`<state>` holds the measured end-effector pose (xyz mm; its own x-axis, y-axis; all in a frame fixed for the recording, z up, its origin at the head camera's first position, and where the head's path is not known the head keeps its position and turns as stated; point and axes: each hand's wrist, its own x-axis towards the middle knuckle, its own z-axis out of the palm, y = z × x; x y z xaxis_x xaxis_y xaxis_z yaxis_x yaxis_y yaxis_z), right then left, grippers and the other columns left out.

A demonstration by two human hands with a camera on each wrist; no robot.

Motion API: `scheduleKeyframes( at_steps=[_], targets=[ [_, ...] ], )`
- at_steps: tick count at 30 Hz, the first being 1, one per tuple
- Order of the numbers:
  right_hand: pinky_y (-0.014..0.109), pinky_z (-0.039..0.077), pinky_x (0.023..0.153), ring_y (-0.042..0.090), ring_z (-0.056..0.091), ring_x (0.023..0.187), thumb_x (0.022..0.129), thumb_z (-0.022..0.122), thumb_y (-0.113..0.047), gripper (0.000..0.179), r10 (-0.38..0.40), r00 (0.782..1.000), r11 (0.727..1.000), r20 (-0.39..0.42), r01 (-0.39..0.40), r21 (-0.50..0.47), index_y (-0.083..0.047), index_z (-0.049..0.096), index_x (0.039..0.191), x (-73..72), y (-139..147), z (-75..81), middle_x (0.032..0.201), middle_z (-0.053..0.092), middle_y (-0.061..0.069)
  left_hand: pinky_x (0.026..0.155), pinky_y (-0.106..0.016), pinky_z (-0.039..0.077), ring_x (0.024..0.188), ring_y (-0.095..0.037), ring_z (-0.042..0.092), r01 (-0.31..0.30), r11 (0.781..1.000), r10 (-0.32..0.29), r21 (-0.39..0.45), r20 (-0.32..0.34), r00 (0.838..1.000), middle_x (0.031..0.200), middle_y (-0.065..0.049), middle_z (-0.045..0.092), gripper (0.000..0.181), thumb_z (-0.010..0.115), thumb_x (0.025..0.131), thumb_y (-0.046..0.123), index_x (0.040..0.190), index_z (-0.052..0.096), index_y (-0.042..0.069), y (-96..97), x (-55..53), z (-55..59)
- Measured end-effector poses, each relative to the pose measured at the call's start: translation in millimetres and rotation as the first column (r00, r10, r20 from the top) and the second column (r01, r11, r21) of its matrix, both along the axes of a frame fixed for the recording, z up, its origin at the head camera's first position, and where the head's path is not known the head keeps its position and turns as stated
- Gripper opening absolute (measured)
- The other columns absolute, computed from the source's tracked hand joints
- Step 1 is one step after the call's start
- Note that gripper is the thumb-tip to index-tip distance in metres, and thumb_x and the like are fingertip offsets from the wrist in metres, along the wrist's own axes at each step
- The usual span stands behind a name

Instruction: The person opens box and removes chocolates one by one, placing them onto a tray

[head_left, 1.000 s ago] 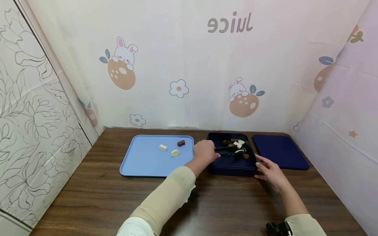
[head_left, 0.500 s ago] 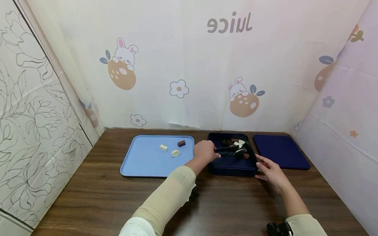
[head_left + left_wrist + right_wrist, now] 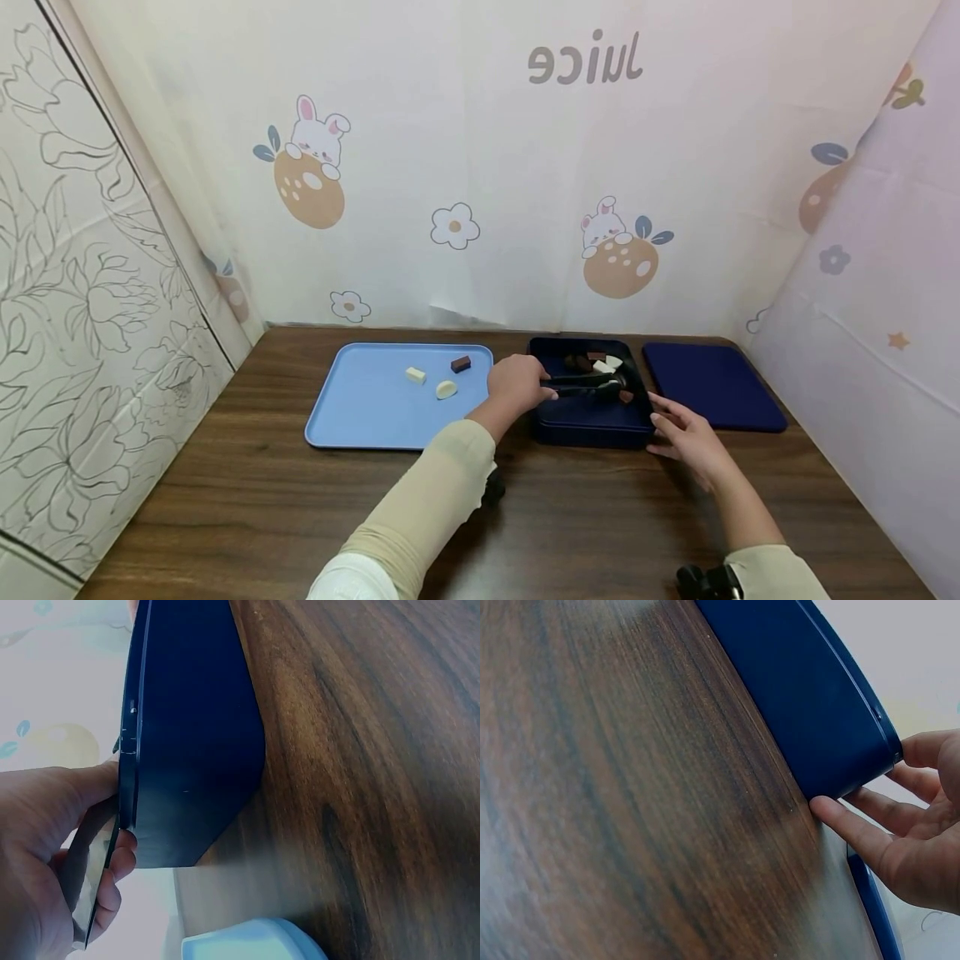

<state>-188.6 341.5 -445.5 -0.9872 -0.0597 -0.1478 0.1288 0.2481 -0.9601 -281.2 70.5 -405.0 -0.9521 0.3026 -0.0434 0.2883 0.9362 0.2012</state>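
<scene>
My left hand (image 3: pixel 516 385) grips a pair of black tongs (image 3: pixel 577 380), reaching over the left rim of a dark blue box (image 3: pixel 592 435). The tong tips lie among brown and white chocolate pieces (image 3: pixel 602 367) in the box's right half, a pale bit showing at the tips. In the left wrist view, fingers and thumb wrap the tongs' handle (image 3: pixel 91 870) close to the box rim. My right hand (image 3: pixel 686 437) touches the right side of the box near its front corner. Its fingers are spread against the wall and rim in the right wrist view.
A light blue tray (image 3: pixel 360 417) stands left of the box, bearing a brown chocolate (image 3: pixel 461 364) and two white ones (image 3: pixel 416 375). The box's dark blue lid (image 3: pixel 712 387) lies flat on the right. A patterned cloth (image 3: pixel 450 275) hangs behind the wooden table (image 3: pixel 585 517).
The tong arms have drawn closer together near their tips, and the left hand has shifted very slightly left. The right hand stays at the box's side.
</scene>
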Motion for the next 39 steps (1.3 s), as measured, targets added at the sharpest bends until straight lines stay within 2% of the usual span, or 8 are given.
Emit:
scheduleKeyframes(
  at_steps=[4,8,13,22,27,33,39],
  targets=[
    [0.04,0.053,0.087,0.042,0.038,0.127,0.106,0.044,-0.023,0.06,-0.001,1.0,1.0,-0.003,0.001,0.009,-0.003,0.018,0.156,-0.6,0.3,0.2,0.15,0.022,0.033,0.047,-0.027,0.044,0.074,-0.007,0.063,-0.002,1.0,0.002,0.01,0.001,1.0,0.105,0.02,0.069,0.031,0.069,0.084,0.057,0.111,0.073,0.043,-0.1,0.4,-0.7],
    [0.04,0.053,0.086,0.027,0.05,0.116,0.106,0.044,-0.023,0.059,-0.001,1.0,1.0,-0.011,0.002,0.019,-0.003,0.019,0.155,-1.0,0.6,0.1,0.148,0.025,0.033,0.046,-0.027,0.043,0.07,-0.006,0.061,-0.001,1.0,0.001,0.022,-0.002,1.0,0.102,0.022,0.069,0.028,0.068,0.085,0.055,0.109,0.073,0.044,-0.3,1.4,-1.7],
    [0.041,0.053,0.086,0.013,0.055,0.106,0.106,0.045,-0.021,0.059,0.0,1.0,1.0,-0.02,0.0,0.013,-0.002,0.019,0.155,-0.9,0.3,-0.1,0.147,0.026,0.035,0.047,-0.026,0.043,0.075,-0.006,0.062,-0.013,0.999,0.013,0.051,-0.004,1.0,0.105,0.022,0.069,0.026,0.068,0.086,0.054,0.109,0.074,0.043,-2.4,2.1,-3.2],
    [0.041,0.053,0.085,0.011,0.057,0.104,0.106,0.045,-0.021,0.059,-0.008,1.0,1.0,-0.021,0.008,0.004,-0.001,0.02,0.155,-1.1,0.1,-0.4,0.146,0.028,0.035,0.049,-0.026,0.043,0.081,-0.008,0.064,-0.023,0.99,0.024,0.136,-0.007,1.0,0.104,0.019,0.07,0.027,0.07,0.085,0.053,0.108,0.076,0.04,-8.3,2.7,-6.0],
    [0.041,0.053,0.086,0.016,0.055,0.109,0.106,0.045,-0.021,0.059,-0.009,1.0,1.0,-0.02,0.009,0.002,-0.001,0.019,0.155,-0.8,0.0,0.3,0.147,0.027,0.034,0.047,-0.026,0.043,0.082,-0.007,0.064,-0.018,0.985,0.02,0.172,-0.007,1.0,0.104,0.018,0.07,0.029,0.071,0.084,0.052,0.108,0.076,0.038,-13.2,4.8,-3.5],
    [0.041,0.053,0.086,0.023,0.053,0.113,0.106,0.044,-0.019,0.058,-0.009,1.0,1.0,-0.01,0.01,0.014,-0.001,0.018,0.155,-0.4,-0.2,0.2,0.148,0.025,0.035,0.045,-0.026,0.043,0.074,-0.005,0.062,-0.01,0.979,0.014,0.206,-0.015,1.0,0.102,0.018,0.071,0.029,0.071,0.084,0.053,0.109,0.076,0.037,-20.3,6.9,-0.1],
    [0.041,0.053,0.085,0.017,0.055,0.109,0.106,0.044,-0.019,0.058,-0.008,1.0,1.0,-0.011,0.008,0.017,0.0,0.019,0.155,-0.3,-0.3,0.4,0.147,0.025,0.037,0.045,-0.025,0.038,0.066,-0.003,0.057,0.003,0.979,0.004,0.205,-0.033,0.999,0.098,0.018,0.071,0.031,0.07,0.085,0.053,0.111,0.075,0.037,-28.1,9.8,3.6]
  ],
)
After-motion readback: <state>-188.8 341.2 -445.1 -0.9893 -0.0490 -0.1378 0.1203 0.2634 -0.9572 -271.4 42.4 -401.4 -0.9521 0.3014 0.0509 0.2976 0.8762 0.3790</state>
